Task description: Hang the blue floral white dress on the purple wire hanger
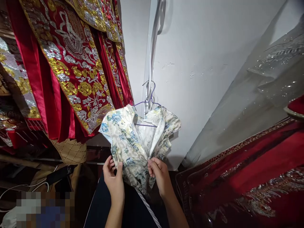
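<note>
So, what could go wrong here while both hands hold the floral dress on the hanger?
1. The left hand and right hand grip the floral dress low down; a pull may slide it off the purple hanger.
2. The hanger hook sits on a thin strap, which might slip.
3. The embroidered red garments hang close and could snag.

Looks like a costume/bridal-wear stockroom or rental shop: rows of red gowns (71,63) w/ heavy gold & silver embroidery hang at left, another red embroidered gown (249,180) under clear plastic cover at right, a floral dress (133,139) on a wire hanger (148,101) vs. plain white wall (201,63). Cluttered, cables (21,186) lower left.
</note>
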`<state>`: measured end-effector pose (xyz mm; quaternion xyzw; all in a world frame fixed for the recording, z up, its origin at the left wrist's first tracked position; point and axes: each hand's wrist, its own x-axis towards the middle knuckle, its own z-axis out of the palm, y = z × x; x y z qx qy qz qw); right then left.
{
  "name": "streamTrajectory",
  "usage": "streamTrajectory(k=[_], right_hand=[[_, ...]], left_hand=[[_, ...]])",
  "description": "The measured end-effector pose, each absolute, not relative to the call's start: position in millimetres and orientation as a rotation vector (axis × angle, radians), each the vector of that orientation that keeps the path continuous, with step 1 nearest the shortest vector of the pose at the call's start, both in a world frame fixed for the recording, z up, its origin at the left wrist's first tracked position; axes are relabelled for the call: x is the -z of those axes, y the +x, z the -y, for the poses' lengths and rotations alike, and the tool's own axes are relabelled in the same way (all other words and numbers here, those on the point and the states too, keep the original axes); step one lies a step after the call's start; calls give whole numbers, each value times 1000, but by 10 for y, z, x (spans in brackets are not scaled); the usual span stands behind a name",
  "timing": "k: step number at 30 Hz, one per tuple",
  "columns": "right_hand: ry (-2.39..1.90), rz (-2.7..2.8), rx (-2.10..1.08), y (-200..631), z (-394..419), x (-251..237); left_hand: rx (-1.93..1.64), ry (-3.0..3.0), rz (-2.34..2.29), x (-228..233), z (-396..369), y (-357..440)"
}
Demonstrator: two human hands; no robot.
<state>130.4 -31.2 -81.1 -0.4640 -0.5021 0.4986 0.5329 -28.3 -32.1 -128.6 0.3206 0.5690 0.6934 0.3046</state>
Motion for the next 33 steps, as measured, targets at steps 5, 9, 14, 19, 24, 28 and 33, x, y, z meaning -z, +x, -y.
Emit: streamTrajectory(k=[5, 9, 14, 19, 24, 28, 33], right_hand=[[-1136, 1260, -1297, 1280, 307, 840], [-1141, 1352, -1350, 1314, 306, 784], [-1181, 1313, -1328, 1478, 175, 566], [-1103, 1410, -1337, 1492, 96, 381], [-1100, 1253, -1361, 1446, 189, 542], [-1010, 1004, -1282, 1537, -93, 369], [-767, 1021, -1250, 1659, -637, -451]], left_hand=[[-1544, 1433, -1282, 1203, 327, -49], [-1453, 1456, -1159, 1180, 331, 151], [-1453, 1493, -1173, 1172, 365, 273], [-1539, 1504, -1211, 1040, 276, 340], [-1501, 1635, -1184, 1003, 222, 289], [-1407, 1774, -1130, 1104, 251, 248], [-1290, 1892, -1121, 1267, 197, 224]])
